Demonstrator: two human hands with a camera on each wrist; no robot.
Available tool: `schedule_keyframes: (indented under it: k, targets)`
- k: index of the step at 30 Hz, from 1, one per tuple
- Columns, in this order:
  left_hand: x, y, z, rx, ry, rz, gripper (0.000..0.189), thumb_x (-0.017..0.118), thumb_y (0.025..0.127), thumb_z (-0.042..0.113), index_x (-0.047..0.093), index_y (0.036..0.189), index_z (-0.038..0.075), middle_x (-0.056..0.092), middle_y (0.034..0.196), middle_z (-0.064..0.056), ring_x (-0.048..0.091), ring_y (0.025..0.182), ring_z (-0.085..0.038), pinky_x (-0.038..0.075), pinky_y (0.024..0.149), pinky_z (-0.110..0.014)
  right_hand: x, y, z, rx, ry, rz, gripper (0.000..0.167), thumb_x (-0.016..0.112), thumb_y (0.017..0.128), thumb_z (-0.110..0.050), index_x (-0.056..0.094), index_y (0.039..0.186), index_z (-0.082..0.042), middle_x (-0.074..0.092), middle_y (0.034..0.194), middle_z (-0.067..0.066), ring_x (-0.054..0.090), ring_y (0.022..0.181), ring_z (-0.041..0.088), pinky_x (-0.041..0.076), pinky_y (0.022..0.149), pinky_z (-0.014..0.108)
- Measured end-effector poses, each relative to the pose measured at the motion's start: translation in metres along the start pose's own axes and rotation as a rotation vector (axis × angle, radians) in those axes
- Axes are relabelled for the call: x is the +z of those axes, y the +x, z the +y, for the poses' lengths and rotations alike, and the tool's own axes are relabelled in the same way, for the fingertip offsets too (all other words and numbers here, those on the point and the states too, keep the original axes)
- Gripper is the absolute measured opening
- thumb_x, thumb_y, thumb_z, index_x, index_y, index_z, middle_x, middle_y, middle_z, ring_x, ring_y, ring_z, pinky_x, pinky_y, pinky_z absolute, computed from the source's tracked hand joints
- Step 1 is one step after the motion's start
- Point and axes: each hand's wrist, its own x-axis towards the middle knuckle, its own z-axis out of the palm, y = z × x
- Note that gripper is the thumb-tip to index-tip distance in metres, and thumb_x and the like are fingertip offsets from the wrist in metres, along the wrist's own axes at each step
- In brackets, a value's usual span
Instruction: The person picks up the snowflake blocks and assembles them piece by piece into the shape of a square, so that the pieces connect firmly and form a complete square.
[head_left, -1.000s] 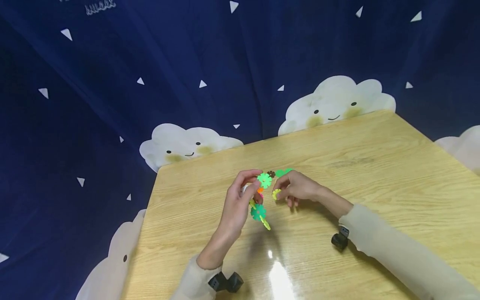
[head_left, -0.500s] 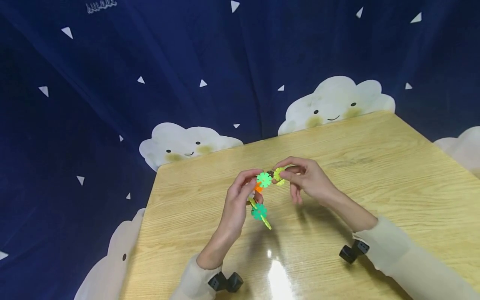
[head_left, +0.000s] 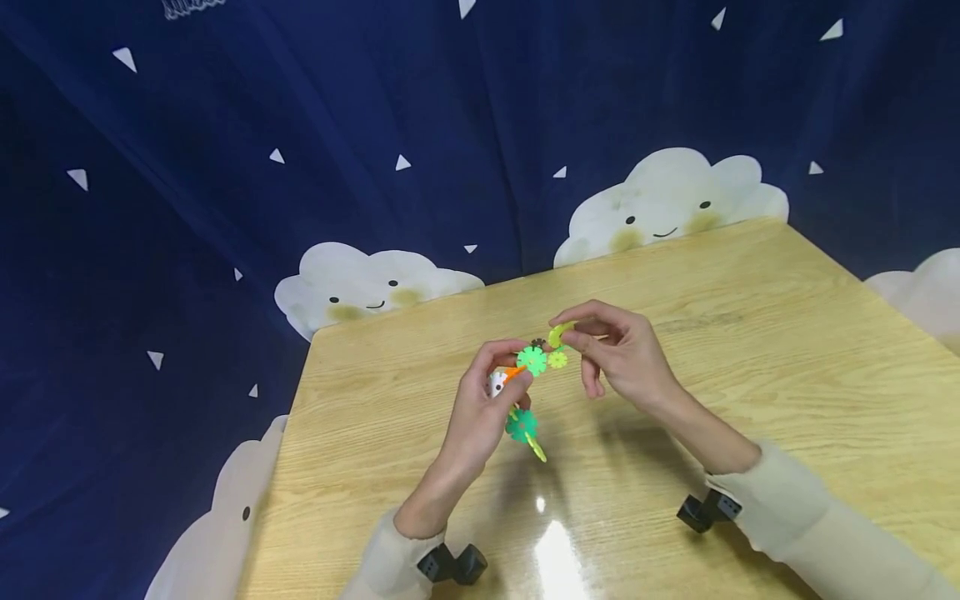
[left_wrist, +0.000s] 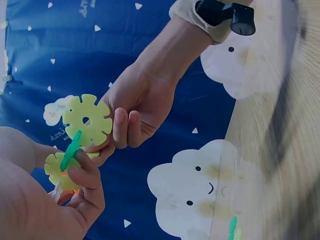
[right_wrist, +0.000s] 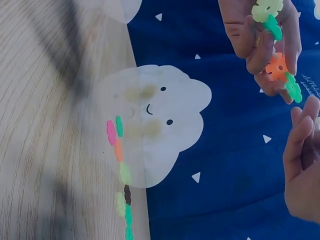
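Observation:
My left hand grips a chain of notched flower-shaped plastic discs. A white disc and an orange disc show at its fingers, and a bright green disc stands at the fingertips. Below the hand hang a teal disc and a yellow end disc, which looks large in the left wrist view. My right hand pinches a separate yellow disc between thumb and forefinger, a short gap from the bright green disc. Part of the chain is hidden by left fingers.
On the wooden table lie several loose discs in a rough row, among them a pink disc, an orange disc and a brown disc. A dark blue curtain with clouds hangs behind the table's far edge.
My right hand has lifted the yellow disc up off the table side and turned it nearly edge-on near the chain. My left hand stays almost in place, its thumb slightly shifted.

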Motion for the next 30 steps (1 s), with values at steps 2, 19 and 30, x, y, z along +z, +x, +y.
schedule_keyframes:
  k: [2, 19, 30]
  targets:
    - [0.0, 0.0, 0.0, -0.002, 0.007, -0.005, 0.036, 0.06, 0.1, 0.005, 0.057, 0.136, 0.004, 0.057, 0.111, -0.012, 0.058, 0.07, -0.017, 0.05, 0.061, -0.021, 0.001, 0.0, 0.0, 0.005, -0.002, -0.001, 0.018, 0.067, 0.098, 0.005, 0.069, 0.115, 0.001, 0.076, 0.087, 0.005, 0.055, 0.035, 0.02, 0.045, 0.033, 0.032]
    - [0.002, 0.0, 0.001, -0.003, 0.002, -0.055, 0.034, 0.058, 0.103, 0.006, 0.055, 0.136, 0.007, 0.058, 0.115, -0.014, 0.059, 0.068, -0.017, 0.05, 0.059, -0.022, 0.009, -0.004, -0.004, 0.007, -0.026, -0.017, 0.015, 0.067, 0.097, 0.006, 0.07, 0.111, 0.002, 0.074, 0.087, 0.009, 0.055, 0.035, 0.021, 0.046, 0.034, 0.033]
    - [0.006, -0.001, -0.002, -0.038, -0.037, -0.097, 0.034, 0.056, 0.106, 0.008, 0.051, 0.139, 0.007, 0.058, 0.115, -0.012, 0.061, 0.065, -0.014, 0.051, 0.057, -0.023, 0.02, -0.011, -0.002, -0.023, -0.066, 0.113, 0.01, 0.067, 0.096, 0.008, 0.071, 0.105, 0.004, 0.075, 0.083, 0.006, 0.052, 0.033, 0.017, 0.043, 0.032, 0.029]
